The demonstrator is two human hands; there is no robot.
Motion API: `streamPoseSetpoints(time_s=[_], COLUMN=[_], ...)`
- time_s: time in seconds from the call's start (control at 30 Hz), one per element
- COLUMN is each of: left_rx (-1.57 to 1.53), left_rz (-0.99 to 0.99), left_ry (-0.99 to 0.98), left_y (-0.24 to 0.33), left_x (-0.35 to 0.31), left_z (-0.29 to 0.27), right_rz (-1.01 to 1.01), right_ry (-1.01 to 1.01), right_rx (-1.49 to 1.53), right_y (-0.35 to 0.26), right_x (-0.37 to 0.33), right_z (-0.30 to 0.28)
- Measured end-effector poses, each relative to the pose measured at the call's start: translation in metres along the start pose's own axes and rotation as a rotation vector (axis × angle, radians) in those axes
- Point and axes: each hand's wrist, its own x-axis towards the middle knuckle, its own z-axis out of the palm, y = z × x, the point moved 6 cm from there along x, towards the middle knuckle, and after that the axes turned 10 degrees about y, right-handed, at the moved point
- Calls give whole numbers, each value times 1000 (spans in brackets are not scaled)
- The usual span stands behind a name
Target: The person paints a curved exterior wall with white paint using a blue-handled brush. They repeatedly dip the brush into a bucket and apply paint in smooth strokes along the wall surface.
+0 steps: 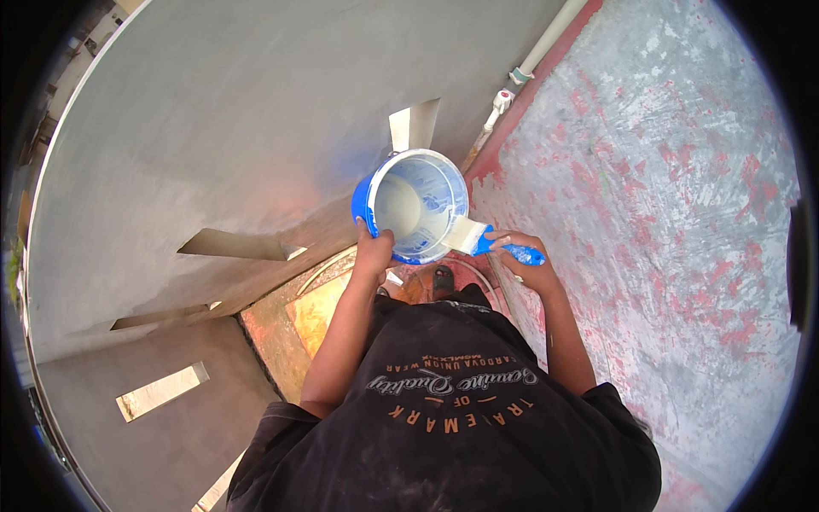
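A blue bucket (363, 201) is tilted so that its inside shows, with white paint at the bottom and smeared on the walls. My left hand (374, 253) grips its near left rim, fingers over the edge. In my right hand (525, 263) is a paintbrush (520, 253) with a blue, paint-spotted handle. Its wide bristles are coated in white paint and lie at the bucket's right rim, partly over the opening. Whether the bristles touch the rim I cannot tell.
A grey plastered wall (230, 111) with slot openings (235, 245) stands to the left. On the right rises a wall (648, 213) with patchy white and red paint. A pipe with a valve (502, 101) runs along the corner. My feet (443, 277) stand on the stained floor.
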Motion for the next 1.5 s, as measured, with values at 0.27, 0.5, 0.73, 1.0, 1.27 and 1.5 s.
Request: streamPoseSetpoints(time_s=[0.27, 0.5, 0.73, 1.0, 1.27, 1.5], left_rx=[-2, 16, -49, -8, -20, -102], left_rz=[-19, -131, -158, -170, -175, -215], left_ry=[-64, -87, -127, -108, -155, -246], left_y=[-6, -22, -23, -28, -36, -43], left_x=[3, -3, -17, -11, -3, 16], left_z=[7, 23, 42, 48, 51, 54], right_rz=[81, 125, 185, 69, 273, 255], right_ry=[71, 191, 109, 535, 751, 781], right_rx=[10, 147, 250, 692, 1091, 1250], right_y=[-11, -16, 6, 8, 58, 29], right_x=[5, 13, 13, 16, 45, 63], right_z=[-50, -67, -51, -95, -107, -99])
